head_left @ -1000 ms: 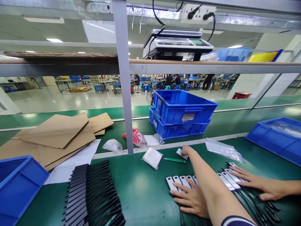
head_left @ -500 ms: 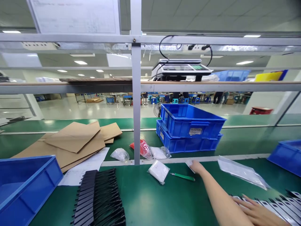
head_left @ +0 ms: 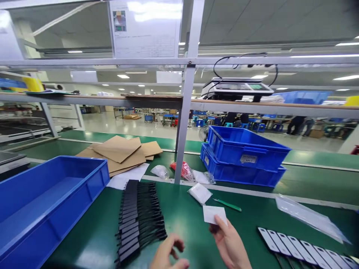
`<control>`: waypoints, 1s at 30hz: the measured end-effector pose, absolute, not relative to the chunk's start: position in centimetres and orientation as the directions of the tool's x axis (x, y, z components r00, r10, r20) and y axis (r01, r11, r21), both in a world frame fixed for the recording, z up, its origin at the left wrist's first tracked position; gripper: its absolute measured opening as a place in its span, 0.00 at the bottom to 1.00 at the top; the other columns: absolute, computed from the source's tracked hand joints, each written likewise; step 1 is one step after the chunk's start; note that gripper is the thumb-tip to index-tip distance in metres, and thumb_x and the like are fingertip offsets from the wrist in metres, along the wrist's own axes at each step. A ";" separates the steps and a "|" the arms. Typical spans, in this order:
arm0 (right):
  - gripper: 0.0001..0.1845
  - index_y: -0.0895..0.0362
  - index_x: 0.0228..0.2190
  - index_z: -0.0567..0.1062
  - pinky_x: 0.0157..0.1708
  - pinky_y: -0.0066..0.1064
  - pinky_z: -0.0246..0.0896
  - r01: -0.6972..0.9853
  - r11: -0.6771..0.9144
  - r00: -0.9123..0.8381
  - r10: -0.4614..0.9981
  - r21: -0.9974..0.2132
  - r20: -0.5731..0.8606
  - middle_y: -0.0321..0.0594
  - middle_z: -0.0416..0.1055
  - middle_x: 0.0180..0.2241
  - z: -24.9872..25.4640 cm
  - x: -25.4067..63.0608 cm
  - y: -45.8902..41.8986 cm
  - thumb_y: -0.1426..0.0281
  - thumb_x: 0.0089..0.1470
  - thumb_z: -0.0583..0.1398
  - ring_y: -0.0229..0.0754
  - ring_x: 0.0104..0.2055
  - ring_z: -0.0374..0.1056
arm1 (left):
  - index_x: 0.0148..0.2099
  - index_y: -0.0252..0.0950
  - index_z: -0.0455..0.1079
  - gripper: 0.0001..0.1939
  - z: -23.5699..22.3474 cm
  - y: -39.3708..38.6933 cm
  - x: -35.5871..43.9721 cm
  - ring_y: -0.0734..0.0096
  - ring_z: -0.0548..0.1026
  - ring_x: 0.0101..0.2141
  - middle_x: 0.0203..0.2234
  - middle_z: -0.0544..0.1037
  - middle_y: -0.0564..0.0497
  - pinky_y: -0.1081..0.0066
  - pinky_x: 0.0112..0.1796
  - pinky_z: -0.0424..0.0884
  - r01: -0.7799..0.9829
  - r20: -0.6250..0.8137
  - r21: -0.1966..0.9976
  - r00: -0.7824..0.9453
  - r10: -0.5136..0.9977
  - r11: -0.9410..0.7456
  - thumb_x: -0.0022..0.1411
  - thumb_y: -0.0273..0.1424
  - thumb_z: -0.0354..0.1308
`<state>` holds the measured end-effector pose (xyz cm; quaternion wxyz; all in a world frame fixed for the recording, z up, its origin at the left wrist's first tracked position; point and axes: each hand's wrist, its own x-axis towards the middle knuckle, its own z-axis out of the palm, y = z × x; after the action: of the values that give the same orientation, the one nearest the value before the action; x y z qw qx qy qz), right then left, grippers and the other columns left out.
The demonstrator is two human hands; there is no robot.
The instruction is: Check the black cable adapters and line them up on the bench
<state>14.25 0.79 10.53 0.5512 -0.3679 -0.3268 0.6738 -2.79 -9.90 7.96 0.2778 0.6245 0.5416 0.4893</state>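
- One small white rectangular card [head_left: 209, 213] is pinched between the thumb and fingers of the right hand [head_left: 229, 241], held above the green worktop [head_left: 190, 220].
- The left hand [head_left: 169, 251] is loosely curled, thumb apart from the fingers, with nothing visible in it; it lies left of the right hand, near a row of flat black strips with thin cords [head_left: 130, 216].
- Just beyond the card lie a white square packet in clear plastic [head_left: 200, 192] and a slim green-handled tool [head_left: 228, 205].
- To the near right, flat white-faced, black-edged pieces [head_left: 293, 246] lie side by side.
- A long blue plastic bin [head_left: 53, 220] stands on the left.
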 end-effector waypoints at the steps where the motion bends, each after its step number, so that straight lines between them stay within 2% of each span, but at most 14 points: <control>1: 0.17 0.55 0.34 0.69 0.29 0.27 0.61 -0.538 -0.205 -0.153 0.978 -0.818 -0.144 0.36 0.70 0.34 10.4 12.9 -0.8 0.66 0.39 0.63 0.38 0.34 0.65 | 0.39 0.35 0.62 0.21 7.9 -9.2 -2.0 0.72 0.69 0.32 0.31 0.70 0.49 0.76 0.27 0.65 0.208 0.211 0.956 0.003 0.977 -0.207 0.45 0.42 0.58; 2: 0.16 0.55 0.34 0.69 0.29 0.28 0.61 -0.556 -0.232 -0.194 0.970 -0.798 -0.147 0.36 0.70 0.34 10.3 11.8 -2.2 0.65 0.40 0.62 0.38 0.34 0.65 | 0.40 0.35 0.61 0.23 7.9 -8.5 -1.3 0.72 0.68 0.33 0.32 0.69 0.48 0.77 0.26 0.63 0.031 0.158 0.987 0.010 0.987 -0.158 0.44 0.42 0.59; 4: 0.15 0.54 0.33 0.69 0.27 0.29 0.61 -0.555 -0.268 -0.259 0.955 -0.788 -0.143 0.36 0.70 0.33 10.0 10.2 -4.2 0.63 0.41 0.62 0.40 0.33 0.65 | 0.40 0.33 0.61 0.24 8.3 -7.5 -0.2 0.73 0.67 0.30 0.30 0.68 0.48 0.78 0.23 0.61 -0.213 0.087 0.974 0.017 0.996 -0.081 0.44 0.43 0.59; 6: 0.15 0.54 0.32 0.69 0.25 0.29 0.60 -0.534 -0.267 -0.277 0.952 -0.802 -0.132 0.37 0.70 0.31 9.7 9.5 -5.4 0.62 0.40 0.62 0.40 0.30 0.64 | 0.39 0.31 0.63 0.22 8.9 -7.0 0.8 0.77 0.64 0.25 0.27 0.68 0.49 0.78 0.21 0.58 -0.308 0.041 0.950 -0.033 0.999 -0.049 0.47 0.43 0.56; 8: 0.16 0.54 0.31 0.70 0.24 0.30 0.59 -0.516 -0.233 -0.257 0.960 -0.824 -0.110 0.36 0.70 0.29 9.2 9.7 -5.8 0.60 0.39 0.62 0.40 0.28 0.63 | 0.35 0.30 0.65 0.19 9.4 -6.9 1.4 0.79 0.62 0.21 0.24 0.68 0.50 0.78 0.20 0.56 -0.303 0.022 0.952 -0.075 0.997 -0.044 0.49 0.42 0.55; 13: 0.14 0.55 0.28 0.70 0.28 0.29 0.59 -0.376 -0.121 -0.224 0.974 -0.919 -0.037 0.34 0.68 0.26 6.7 12.3 -4.7 0.59 0.39 0.61 0.38 0.27 0.61 | 0.33 0.30 0.64 0.13 8.0 -6.5 1.3 0.76 0.65 0.22 0.23 0.68 0.49 0.77 0.21 0.57 -0.187 0.023 0.982 -0.057 0.998 -0.034 0.52 0.36 0.52; 16: 0.14 0.55 0.26 0.68 0.29 0.27 0.58 -0.197 -0.034 -0.162 0.987 -0.980 -0.002 0.33 0.65 0.24 4.7 14.4 -2.6 0.57 0.41 0.59 0.37 0.27 0.61 | 0.29 0.31 0.64 0.09 5.3 -6.9 -0.1 0.76 0.64 0.23 0.21 0.67 0.51 0.76 0.24 0.58 0.113 0.028 0.993 -0.092 0.995 -0.018 0.52 0.33 0.51; 18: 0.15 0.54 0.28 0.67 0.31 0.27 0.57 -0.018 0.051 -0.108 0.993 -0.999 0.053 0.33 0.65 0.26 3.9 15.8 -0.6 0.56 0.42 0.58 0.38 0.29 0.61 | 0.25 0.31 0.63 0.09 3.3 -7.9 -1.3 0.75 0.62 0.24 0.20 0.65 0.52 0.75 0.27 0.57 0.331 0.045 0.944 -0.123 0.991 -0.002 0.52 0.32 0.50; 19: 0.15 0.54 0.28 0.67 0.31 0.26 0.56 0.087 0.093 -0.121 0.989 -0.992 0.082 0.34 0.65 0.26 3.7 16.3 0.6 0.56 0.43 0.57 0.38 0.30 0.61 | 0.25 0.31 0.63 0.09 2.4 -8.5 -1.8 0.75 0.62 0.25 0.20 0.65 0.52 0.75 0.28 0.57 0.404 0.047 0.915 -0.137 0.989 0.012 0.52 0.32 0.50; 21: 0.14 0.54 0.27 0.66 0.29 0.27 0.55 0.290 0.189 -0.272 0.956 -0.938 0.108 0.34 0.65 0.25 3.6 16.9 3.1 0.57 0.46 0.53 0.38 0.28 0.61 | 0.26 0.32 0.63 0.09 1.1 -9.6 -2.6 0.75 0.61 0.26 0.21 0.65 0.52 0.75 0.28 0.56 0.479 0.041 0.877 -0.167 0.985 0.045 0.53 0.32 0.48; 23: 0.13 0.54 0.25 0.66 0.27 0.27 0.54 0.418 0.326 -0.466 0.878 -0.848 0.108 0.35 0.65 0.23 3.6 16.7 5.6 0.58 0.48 0.51 0.38 0.26 0.60 | 0.27 0.33 0.63 0.09 0.4 -10.3 -3.0 0.75 0.62 0.26 0.22 0.65 0.53 0.76 0.28 0.56 0.517 0.049 0.853 -0.204 0.978 0.065 0.54 0.32 0.48; 25: 0.13 0.54 0.23 0.66 0.26 0.27 0.53 0.484 0.439 -0.557 0.822 -0.757 0.120 0.36 0.66 0.22 3.2 16.3 7.7 0.60 0.49 0.49 0.39 0.25 0.60 | 0.27 0.33 0.63 0.09 0.0 -10.5 -2.9 0.75 0.61 0.25 0.21 0.65 0.53 0.76 0.28 0.56 0.555 0.077 0.827 -0.265 0.961 0.087 0.55 0.32 0.47; 27: 0.12 0.54 0.24 0.67 0.26 0.27 0.53 0.515 0.476 -0.556 0.819 -0.713 0.145 0.36 0.66 0.22 2.4 16.1 9.0 0.60 0.48 0.49 0.38 0.25 0.60 | 0.26 0.33 0.63 0.09 -0.1 -10.3 -2.7 0.75 0.61 0.24 0.21 0.65 0.52 0.76 0.28 0.56 0.592 0.114 0.799 -0.320 0.941 0.104 0.55 0.32 0.47; 30: 0.13 0.54 0.25 0.67 0.25 0.26 0.53 0.524 0.399 -0.456 0.877 -0.752 0.148 0.35 0.66 0.22 1.1 16.8 10.1 0.59 0.49 0.50 0.37 0.24 0.61 | 0.26 0.33 0.64 0.10 0.0 -10.0 -2.2 0.75 0.61 0.24 0.20 0.66 0.52 0.75 0.28 0.56 0.625 0.165 0.774 -0.355 0.920 0.102 0.55 0.32 0.47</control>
<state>16.82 10.09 1.07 0.2742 -0.4435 -0.7903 0.3219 -2.21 -10.00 -0.05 0.1844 0.5372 0.7189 0.4007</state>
